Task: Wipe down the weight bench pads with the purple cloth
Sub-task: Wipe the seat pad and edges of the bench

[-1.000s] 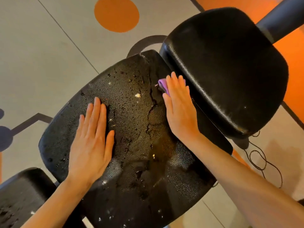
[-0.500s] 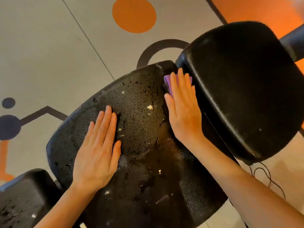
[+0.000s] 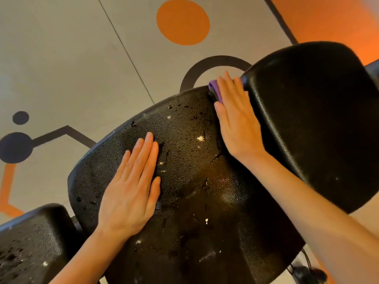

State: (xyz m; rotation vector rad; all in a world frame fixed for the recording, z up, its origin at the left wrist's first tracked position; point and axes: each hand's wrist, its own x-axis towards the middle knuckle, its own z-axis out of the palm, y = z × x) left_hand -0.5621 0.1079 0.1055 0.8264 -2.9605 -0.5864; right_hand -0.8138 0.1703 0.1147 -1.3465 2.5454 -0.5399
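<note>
A wide black bench pad (image 3: 184, 201), cracked and speckled with wet patches, fills the middle of the view. My left hand (image 3: 131, 187) lies flat on its left half with straight fingers. My right hand (image 3: 235, 121) presses the purple cloth (image 3: 215, 90) flat against the pad's far right edge, in the gap beside a second black pad (image 3: 317, 119). Only a small corner of the cloth shows past my fingers. A third black pad (image 3: 34, 242) sits at the lower left.
Below the bench is a grey floor with an orange circle (image 3: 183, 21), dark lines and dots, and an orange area at the upper right. A dark bar (image 3: 373, 70) leaves the right pad. A black cable (image 3: 305, 271) lies on the floor at the lower right.
My right hand has slid the cloth away from me along the gap between the pads, up to the middle pad's far edge. My left hand stays flat in place. The camera has tilted.
</note>
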